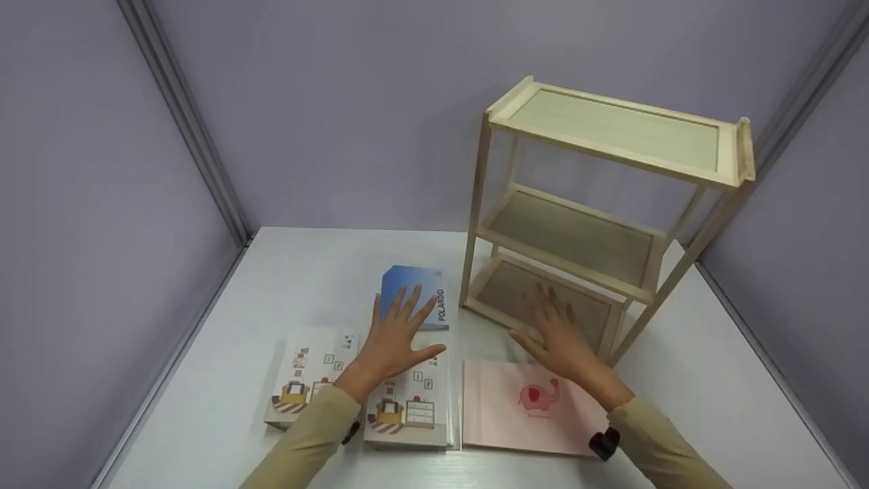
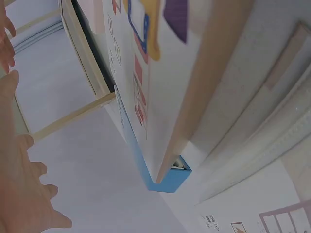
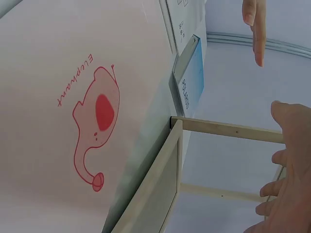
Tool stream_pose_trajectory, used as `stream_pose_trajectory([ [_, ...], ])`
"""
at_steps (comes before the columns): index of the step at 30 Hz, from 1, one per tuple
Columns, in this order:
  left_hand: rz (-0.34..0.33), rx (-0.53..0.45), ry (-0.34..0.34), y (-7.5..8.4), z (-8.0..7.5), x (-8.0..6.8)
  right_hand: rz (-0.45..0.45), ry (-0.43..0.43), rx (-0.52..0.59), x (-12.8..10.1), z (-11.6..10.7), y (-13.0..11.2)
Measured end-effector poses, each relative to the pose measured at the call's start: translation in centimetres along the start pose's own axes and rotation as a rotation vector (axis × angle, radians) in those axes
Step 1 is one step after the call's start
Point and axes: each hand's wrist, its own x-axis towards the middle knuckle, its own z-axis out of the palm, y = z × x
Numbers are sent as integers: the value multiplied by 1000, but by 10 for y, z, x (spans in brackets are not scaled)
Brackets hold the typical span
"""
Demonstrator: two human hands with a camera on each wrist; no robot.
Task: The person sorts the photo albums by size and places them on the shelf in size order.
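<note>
The pink book (image 1: pixel 495 414) lies flat on the white table (image 1: pixel 747 421), with the right hand (image 1: pixel 563 343) above its far edge, fingers spread and holding nothing. The right wrist view shows clear space between that hand and the cover, and makes legible the word "Elephant" beside the red drawing, which is too small to read from the head.

The left hand (image 1: pixel 394 339) is likewise spread wide and holds nothing. From above it overlaps the nearer white album (image 1: pixel 407 414) and the blue Polaroid pack (image 1: pixel 421 275) beyond it, as if touching; the left wrist view shows it raised apart from both. That view also brings out the album's tan side and a gap at the pack's end, with something pale inside that cannot be made out.

A second white album (image 1: pixel 299 380), with the same furniture print, lies to the left of the first. Behind the pink book, a three-tier wooden rack (image 1: pixel 570 224) stands upright at an angle; only the head view takes in all its tiers. Beige sleeves (image 1: pixel 665 441) cover the forearms, and pale lilac walls (image 1: pixel 326 136) enclose the table.
</note>
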Motion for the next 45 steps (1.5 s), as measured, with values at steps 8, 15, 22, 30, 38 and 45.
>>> stream_pose_trajectory([
  [8,-38,-142,-33,9,1,-2,41,6,99,-11,-2,5],
  [15,-57,-283,-38,19,1,-5,101,-7,154,-20,-1,11],
  [22,-86,-403,-72,27,4,-9,134,5,241,-30,-2,15],
  [30,-161,-556,-176,40,5,-15,209,-73,250,-44,-4,16],
  [38,-206,-683,-236,52,6,-18,285,-182,246,-56,-6,15],
  [45,-205,-810,-279,60,10,-17,322,-210,264,-60,-7,21],
])
